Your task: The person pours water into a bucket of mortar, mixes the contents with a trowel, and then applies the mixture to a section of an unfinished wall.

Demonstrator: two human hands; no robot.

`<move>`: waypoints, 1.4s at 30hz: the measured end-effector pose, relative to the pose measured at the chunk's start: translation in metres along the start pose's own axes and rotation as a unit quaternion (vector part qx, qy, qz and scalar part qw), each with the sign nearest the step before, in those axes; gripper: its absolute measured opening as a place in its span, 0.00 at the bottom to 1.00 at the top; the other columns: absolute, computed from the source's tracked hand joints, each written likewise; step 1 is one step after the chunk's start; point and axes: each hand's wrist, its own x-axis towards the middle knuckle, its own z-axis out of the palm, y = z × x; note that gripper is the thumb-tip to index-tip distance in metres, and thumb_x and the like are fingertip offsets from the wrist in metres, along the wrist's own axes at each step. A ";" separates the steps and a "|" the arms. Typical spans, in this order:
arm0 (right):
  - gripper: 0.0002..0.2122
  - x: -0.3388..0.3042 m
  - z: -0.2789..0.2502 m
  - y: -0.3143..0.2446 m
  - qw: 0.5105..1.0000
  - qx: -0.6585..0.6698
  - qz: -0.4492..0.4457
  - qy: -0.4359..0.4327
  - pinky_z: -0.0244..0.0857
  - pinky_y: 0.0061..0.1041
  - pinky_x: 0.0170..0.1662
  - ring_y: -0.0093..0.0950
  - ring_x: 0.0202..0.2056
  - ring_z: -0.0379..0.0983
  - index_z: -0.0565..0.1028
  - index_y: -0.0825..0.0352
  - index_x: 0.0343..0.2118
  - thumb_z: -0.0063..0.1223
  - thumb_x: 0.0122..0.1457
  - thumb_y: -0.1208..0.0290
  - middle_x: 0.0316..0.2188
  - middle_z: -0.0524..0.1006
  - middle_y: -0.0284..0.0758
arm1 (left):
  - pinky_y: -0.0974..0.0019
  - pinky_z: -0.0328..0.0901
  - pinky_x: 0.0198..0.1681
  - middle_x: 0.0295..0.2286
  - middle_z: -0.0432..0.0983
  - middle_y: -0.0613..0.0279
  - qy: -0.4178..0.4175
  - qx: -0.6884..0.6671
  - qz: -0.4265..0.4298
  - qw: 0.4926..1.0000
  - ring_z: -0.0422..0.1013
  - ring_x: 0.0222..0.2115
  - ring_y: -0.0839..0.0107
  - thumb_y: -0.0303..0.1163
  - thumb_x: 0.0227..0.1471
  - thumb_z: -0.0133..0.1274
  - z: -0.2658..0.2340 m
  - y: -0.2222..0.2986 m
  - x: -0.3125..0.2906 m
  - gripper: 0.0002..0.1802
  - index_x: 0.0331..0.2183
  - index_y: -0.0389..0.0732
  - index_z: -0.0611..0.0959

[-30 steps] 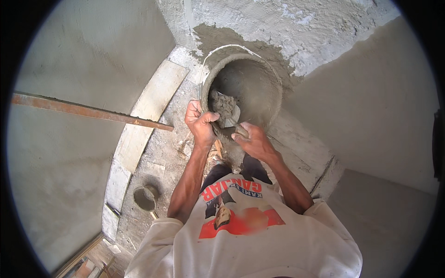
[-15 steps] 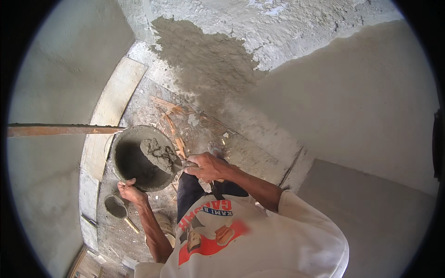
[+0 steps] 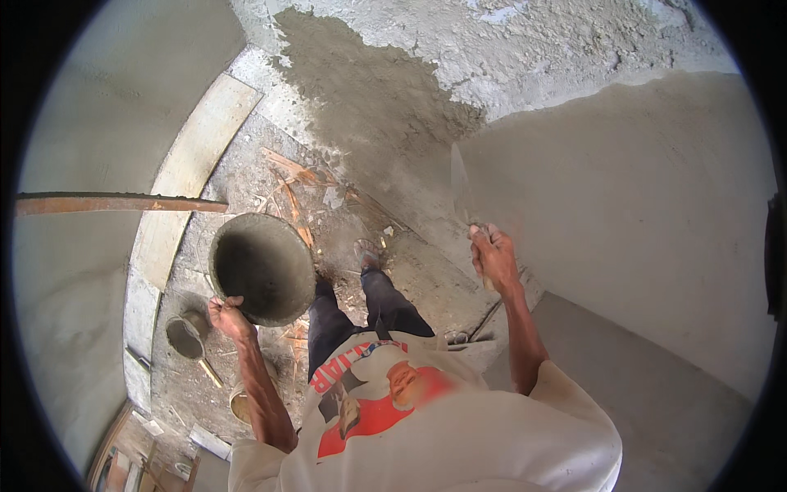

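Note:
My left hand (image 3: 232,318) grips the near rim of a round, mortar-crusted bucket (image 3: 262,266), its mouth tipped up towards me. Dark residue coats the inside. Off to the right, my right hand (image 3: 496,258) is closed round the handle of a trowel (image 3: 461,184). The thin blade points up towards the wall, seen almost edge-on; whether it touches the surface I cannot tell. Above and left of the blade, a patch of wet, rough mortar (image 3: 361,86) covers part of the pale wall (image 3: 557,53). Smoother grey plaster (image 3: 639,172) spreads to the right.
A wooden bar (image 3: 123,204) juts in from the left, ending near the bucket. Pale boards (image 3: 205,135) line the left wall's foot. A small scoop with a handle (image 3: 187,334) and another bucket (image 3: 240,404) stand low left. Wood splinters (image 3: 291,176) litter the floor by my feet.
My right hand has swung right and up from the bucket with the trowel. The lump of mortar seen over the bucket is gone from there. My left hand still holds the bucket.

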 end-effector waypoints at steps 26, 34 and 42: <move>0.12 -0.076 0.152 -0.129 0.839 -0.406 -0.341 0.121 0.78 0.45 0.41 0.50 0.42 0.79 0.75 0.80 0.43 0.49 0.60 0.78 0.44 0.75 0.52 | 0.75 0.64 0.26 0.25 0.69 0.71 -0.463 -0.189 0.085 0.862 0.65 0.22 0.81 0.08 0.32 0.49 0.180 0.238 -0.017 0.20 0.28 0.42 0.70; 0.12 -0.082 0.174 -0.124 0.795 -0.460 -0.396 -0.008 0.78 0.45 0.38 0.49 0.41 0.80 0.76 0.81 0.42 0.50 0.60 0.77 0.44 0.75 0.53 | 0.75 0.65 0.26 0.25 0.70 0.70 -0.464 -0.189 0.096 0.860 0.67 0.22 0.80 0.08 0.33 0.49 0.175 0.242 -0.004 0.20 0.30 0.41 0.72; 0.14 -0.060 0.184 -0.100 0.771 -0.484 -0.405 0.088 0.79 0.44 0.36 0.50 0.37 0.81 0.74 0.81 0.45 0.50 0.59 0.79 0.42 0.76 0.52 | 0.76 0.61 0.25 0.23 0.68 0.73 -0.450 -0.164 0.135 0.867 0.62 0.21 0.83 0.09 0.32 0.51 0.171 0.251 -0.019 0.19 0.25 0.43 0.70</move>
